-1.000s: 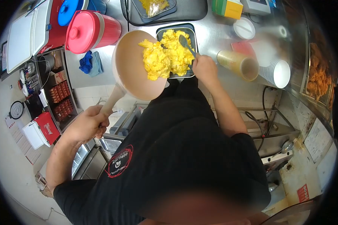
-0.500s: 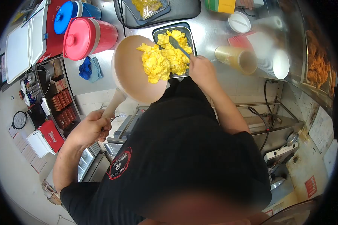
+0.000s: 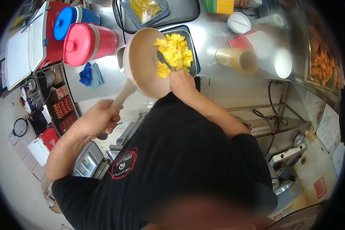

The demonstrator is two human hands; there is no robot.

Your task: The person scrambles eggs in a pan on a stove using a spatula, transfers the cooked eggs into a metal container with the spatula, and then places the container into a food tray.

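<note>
My left hand (image 3: 99, 119) is wrapped round the handle of a beige frying pan (image 3: 142, 73), which is tilted toward a dark-rimmed tray (image 3: 194, 50). Yellow scrambled egg (image 3: 176, 53) lies heaped across the pan's right edge and over the tray. In my right hand (image 3: 182, 82) is a dark grey spatula (image 3: 163, 59), its blade at the left side of the egg, inside the pan. The fingers of that hand are closed round the spatula's handle. Most of the tray's near side is hidden behind the pan and egg.
A pink lidded jug (image 3: 90, 44) and a blue one (image 3: 76, 21) stand at the left. Blue cloths (image 3: 91, 74) lie near them. Behind is a plastic-wrapped tray of yellow food (image 3: 145, 10). Stacked cups (image 3: 241, 61) stand right, beside fried food (image 3: 322, 65) in a display.
The pan has moved up and right over the tray's near side. The spatula has swung left and down into the pan, and the egg heap has shifted right.
</note>
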